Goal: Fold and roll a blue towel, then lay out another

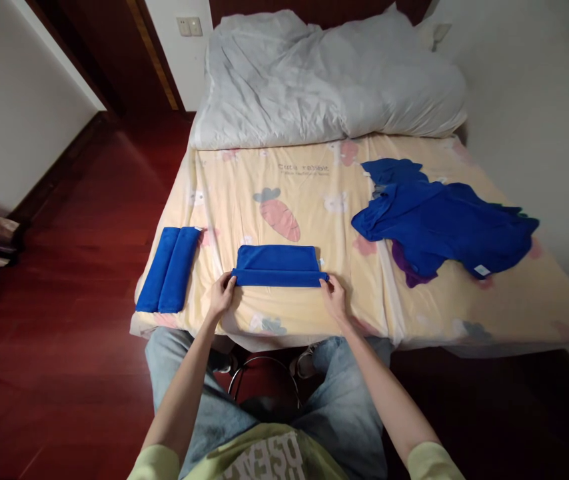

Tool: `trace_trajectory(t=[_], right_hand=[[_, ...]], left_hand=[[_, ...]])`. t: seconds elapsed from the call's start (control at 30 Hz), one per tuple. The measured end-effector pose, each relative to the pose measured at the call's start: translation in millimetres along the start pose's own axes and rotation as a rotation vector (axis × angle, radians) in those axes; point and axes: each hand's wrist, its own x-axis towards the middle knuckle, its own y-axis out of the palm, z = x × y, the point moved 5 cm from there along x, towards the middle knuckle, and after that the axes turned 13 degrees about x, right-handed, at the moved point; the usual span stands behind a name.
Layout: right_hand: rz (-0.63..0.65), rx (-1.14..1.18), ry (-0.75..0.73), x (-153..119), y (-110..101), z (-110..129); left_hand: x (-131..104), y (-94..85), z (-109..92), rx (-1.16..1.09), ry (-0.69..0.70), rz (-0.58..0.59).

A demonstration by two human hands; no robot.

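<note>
Left hand and right hand each pinch a near corner of the blue towel on the bed. Best to keep both corners level, fold edge straight.

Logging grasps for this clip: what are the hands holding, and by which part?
Both hands hold the blue cloth: left hand at its near-left corner, right hand at its near-right corner.
</note>
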Motion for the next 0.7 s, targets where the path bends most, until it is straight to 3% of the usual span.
trace_trajectory(t=[0.7], right_hand=[[-0.054,-0.038,-0.039,6.2,1.1,4.1]], left_hand=[[-8.1,-0.7,-1.3,0.066,-0.084,-0.108]])
